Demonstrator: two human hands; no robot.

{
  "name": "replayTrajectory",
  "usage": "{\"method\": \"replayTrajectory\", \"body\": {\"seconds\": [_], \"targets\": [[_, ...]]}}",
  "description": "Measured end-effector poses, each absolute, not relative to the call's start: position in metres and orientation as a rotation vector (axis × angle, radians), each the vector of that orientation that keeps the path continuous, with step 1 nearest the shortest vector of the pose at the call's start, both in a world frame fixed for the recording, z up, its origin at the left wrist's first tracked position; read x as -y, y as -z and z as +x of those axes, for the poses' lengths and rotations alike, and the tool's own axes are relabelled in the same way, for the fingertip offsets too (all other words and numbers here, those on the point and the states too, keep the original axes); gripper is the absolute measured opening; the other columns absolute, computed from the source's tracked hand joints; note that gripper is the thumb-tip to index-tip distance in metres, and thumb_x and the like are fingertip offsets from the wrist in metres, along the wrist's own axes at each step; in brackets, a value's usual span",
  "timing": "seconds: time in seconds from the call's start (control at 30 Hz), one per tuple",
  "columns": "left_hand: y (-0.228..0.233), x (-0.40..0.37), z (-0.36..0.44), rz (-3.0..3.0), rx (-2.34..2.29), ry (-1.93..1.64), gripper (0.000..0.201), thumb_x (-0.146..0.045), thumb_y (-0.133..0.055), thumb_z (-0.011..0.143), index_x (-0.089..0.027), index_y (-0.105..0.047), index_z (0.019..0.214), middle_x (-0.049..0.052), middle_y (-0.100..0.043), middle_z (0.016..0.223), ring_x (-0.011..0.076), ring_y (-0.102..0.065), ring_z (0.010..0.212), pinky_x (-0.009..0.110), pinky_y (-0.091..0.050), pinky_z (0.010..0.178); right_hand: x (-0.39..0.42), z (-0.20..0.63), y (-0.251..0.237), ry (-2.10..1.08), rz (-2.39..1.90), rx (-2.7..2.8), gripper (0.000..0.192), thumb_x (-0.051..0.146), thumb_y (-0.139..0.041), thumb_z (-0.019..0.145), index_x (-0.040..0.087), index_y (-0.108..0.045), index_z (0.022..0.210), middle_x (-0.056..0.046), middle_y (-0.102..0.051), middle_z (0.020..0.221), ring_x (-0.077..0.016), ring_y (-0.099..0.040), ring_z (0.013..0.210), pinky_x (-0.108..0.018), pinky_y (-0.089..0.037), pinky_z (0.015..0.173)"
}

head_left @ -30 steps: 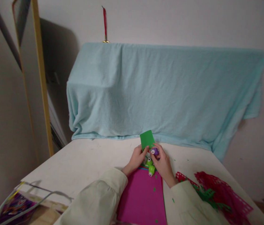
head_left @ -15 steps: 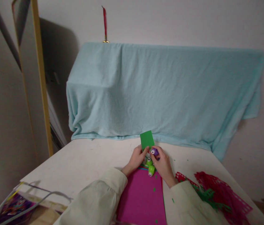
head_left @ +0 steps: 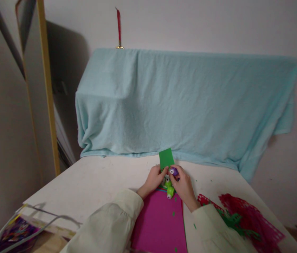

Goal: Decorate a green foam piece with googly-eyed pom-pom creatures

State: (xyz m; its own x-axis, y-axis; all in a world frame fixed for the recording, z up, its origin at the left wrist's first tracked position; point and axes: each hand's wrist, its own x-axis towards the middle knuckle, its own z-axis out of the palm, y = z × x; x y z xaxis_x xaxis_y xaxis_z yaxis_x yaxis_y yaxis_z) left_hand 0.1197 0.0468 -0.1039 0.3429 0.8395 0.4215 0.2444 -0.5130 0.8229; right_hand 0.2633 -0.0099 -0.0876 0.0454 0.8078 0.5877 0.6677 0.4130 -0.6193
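A green sheet of paper (head_left: 166,157) stands up from between my hands, its lower edge pinched by the fingers of my left hand (head_left: 154,178). In my right hand (head_left: 183,183) is a small purple paper punch (head_left: 174,171) with a white round end, held against the paper's lower right edge. Two bright green paper punches, one upper (head_left: 167,183) and one lower (head_left: 170,192), lie just below my fingers. They rest at the top of a stack of magenta paper (head_left: 160,221). My fingers hide part of the sheet's lower edge.
Red, magenta and green paper with punched holes (head_left: 245,218) lies in a heap at the right. Tiny green paper bits are scattered on the white table (head_left: 101,182). A light blue cloth (head_left: 185,105) hangs behind. At the lower left is a pale curved frame (head_left: 43,224).
The view has shifted very slightly. Both hands keep the same hold on the green paper and the purple punch.
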Motion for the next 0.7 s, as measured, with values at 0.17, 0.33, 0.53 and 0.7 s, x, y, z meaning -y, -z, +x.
{"method": "replayTrajectory", "body": {"seconds": [0.17, 0.33, 0.53, 0.7], "targets": [[0.1043, -0.0440, 0.1204, 2.016, -0.961, -1.123, 0.044, -0.048, -0.041, 0.091, -0.013, -0.063, 0.076, 0.003, -0.064, 0.070, 0.0150, -0.054, 0.066, 0.022, -0.041, 0.062, 0.0110, 0.2626, 0.0863, -0.169, -1.301, 1.668, 0.024, 0.022, -0.050, 0.085, 0.021, -0.059, 0.107, -0.007, -0.065, 0.100, -0.0209, -0.062, 0.089, -0.031, -0.051, 0.075], [0.1016, -0.0419, 0.1203, 2.032, -0.978, -1.126, 0.045, -0.048, -0.040, 0.091, -0.014, -0.063, 0.075, 0.003, -0.063, 0.068, 0.0152, -0.054, 0.064, 0.022, -0.041, 0.061, 0.0121, 0.2618, 0.0848, -0.178, -1.299, 1.673, 0.025, 0.021, -0.049, 0.084, 0.021, -0.059, 0.107, -0.008, -0.065, 0.100, -0.0217, -0.063, 0.088, -0.032, -0.051, 0.075], [0.1008, -0.0410, 0.1192, 2.039, -0.977, -1.113, 0.043, -0.046, -0.039, 0.092, -0.014, -0.063, 0.076, 0.004, -0.064, 0.070, 0.0153, -0.055, 0.065, 0.022, -0.041, 0.061, 0.0127, 0.2612, 0.0838, -0.173, -1.295, 1.671, 0.024, 0.020, -0.049, 0.084, 0.021, -0.059, 0.106, -0.007, -0.065, 0.100, -0.0211, -0.063, 0.089, -0.032, -0.051, 0.076], [0.1038, -0.0425, 0.1199, 2.028, -0.971, -1.114, 0.043, -0.047, -0.040, 0.092, -0.014, -0.061, 0.075, 0.003, -0.063, 0.069, 0.0145, -0.054, 0.065, 0.021, -0.040, 0.061, 0.0120, 0.2607, 0.0845, -0.178, -1.292, 1.652, 0.024, 0.023, -0.050, 0.085, 0.020, -0.060, 0.106, -0.008, -0.066, 0.100, -0.0219, -0.063, 0.089, -0.033, -0.052, 0.075]]}}
